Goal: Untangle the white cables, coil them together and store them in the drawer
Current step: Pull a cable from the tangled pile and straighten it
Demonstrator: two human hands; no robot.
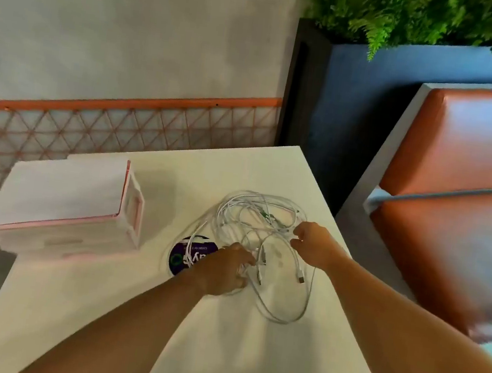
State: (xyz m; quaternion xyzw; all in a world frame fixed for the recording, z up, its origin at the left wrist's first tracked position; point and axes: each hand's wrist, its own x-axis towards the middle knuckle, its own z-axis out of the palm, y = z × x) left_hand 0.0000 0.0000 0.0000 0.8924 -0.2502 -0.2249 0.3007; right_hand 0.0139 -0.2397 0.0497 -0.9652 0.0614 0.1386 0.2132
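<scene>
Just curled fingers [245, 259] on white cables [253, 215]

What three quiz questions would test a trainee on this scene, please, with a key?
1. True or false: the cables already lie coiled inside the drawer box.
2. Which hand is nearer the sticker? A. left hand B. right hand
3. Fill in: the tangled cables lie on the white ___.
Key: 1 false; 2 A; 3 table.
</scene>
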